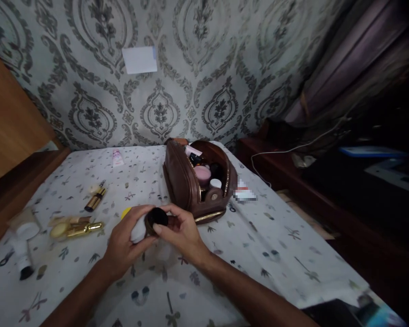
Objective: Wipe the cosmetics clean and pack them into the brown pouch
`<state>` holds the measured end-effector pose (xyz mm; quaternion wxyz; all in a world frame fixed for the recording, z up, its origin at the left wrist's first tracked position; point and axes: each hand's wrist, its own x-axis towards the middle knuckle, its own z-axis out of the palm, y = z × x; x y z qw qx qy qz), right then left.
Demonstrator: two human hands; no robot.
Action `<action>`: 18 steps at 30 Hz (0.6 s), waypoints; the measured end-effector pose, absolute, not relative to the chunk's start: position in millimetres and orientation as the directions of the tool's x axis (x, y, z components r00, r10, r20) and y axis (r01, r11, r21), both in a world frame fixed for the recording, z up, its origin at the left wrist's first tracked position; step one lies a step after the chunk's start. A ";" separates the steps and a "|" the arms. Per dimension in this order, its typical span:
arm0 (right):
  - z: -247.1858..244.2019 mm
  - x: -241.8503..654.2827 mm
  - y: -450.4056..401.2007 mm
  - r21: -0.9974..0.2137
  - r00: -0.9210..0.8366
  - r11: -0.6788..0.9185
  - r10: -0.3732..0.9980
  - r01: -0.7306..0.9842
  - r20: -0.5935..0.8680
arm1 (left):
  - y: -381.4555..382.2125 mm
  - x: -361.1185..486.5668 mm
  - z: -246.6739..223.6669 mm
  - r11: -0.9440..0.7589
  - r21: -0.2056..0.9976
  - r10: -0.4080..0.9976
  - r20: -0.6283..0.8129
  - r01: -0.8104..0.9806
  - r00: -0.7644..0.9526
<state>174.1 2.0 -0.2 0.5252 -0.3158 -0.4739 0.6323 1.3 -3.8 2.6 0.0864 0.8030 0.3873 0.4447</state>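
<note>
My left hand [127,237] is closed around a white rounded container [138,233], its label and far side hidden by my fingers. Pinched between the thumb and fingers of my right hand [181,229] is a black round lid [157,218], right against the white container; whether the two are joined, I cannot tell. A bit of yellow [126,212] shows behind my left fingers. Just beyond my hands stands a brown toiletry bag [180,177], unzipped. Inside it are a pink round item [202,174], a white-capped item [215,183] and several darker pieces.
Left on the patterned sheet lie a gold tube [85,229], a dark-and-gold tube [96,199], a white tube with a black end [24,261] and a clear container [27,227]. A pink tube [117,158] lies near the wall. A cable [286,152] runs along the right.
</note>
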 end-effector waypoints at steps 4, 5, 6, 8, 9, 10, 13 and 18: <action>22.9 192.7 -2.3 -0.945 -0.202 0.123 0.961 -0.302 0.189 | -5.8 6.3 18.6 -0.634 0.551 0.734 0.650 0.543 0.197; 29.5 200.0 -2.2 -0.939 -0.167 0.175 0.959 -0.296 0.231 | -5.8 9.6 23.1 -0.623 0.554 0.741 0.645 0.552 0.190; 36.1 208.3 -1.5 -0.930 -0.130 0.222 0.954 -0.293 0.269 | -6.0 13.8 27.7 -0.620 0.551 0.747 0.633 0.559 0.203; 49.1 226.9 2.0 -0.916 -0.044 0.294 0.947 -0.273 0.317 | -6.8 25.2 36.3 -0.640 0.533 0.750 0.592 0.553 0.297; 55.3 236.7 4.7 -0.915 -0.004 0.318 0.944 -0.247 0.329 | -7.5 32.3 40.1 -0.652 0.522 0.749 0.554 0.549 0.363; 61.2 246.5 8.1 -0.917 0.043 0.339 0.940 -0.210 0.338 | -8.3 40.4 43.6 -0.654 0.517 0.754 0.499 0.552 0.427; 75.5 273.0 19.8 -0.922 0.134 0.380 0.920 -0.077 0.368 | -9.0 68.9 51.4 -0.600 0.544 0.784 0.254 0.586 0.567; 87.4 300.8 35.7 -0.923 0.118 0.384 0.915 0.036 0.386 | 0.5 111.1 56.4 -0.457 0.556 0.820 -0.040 0.694 0.571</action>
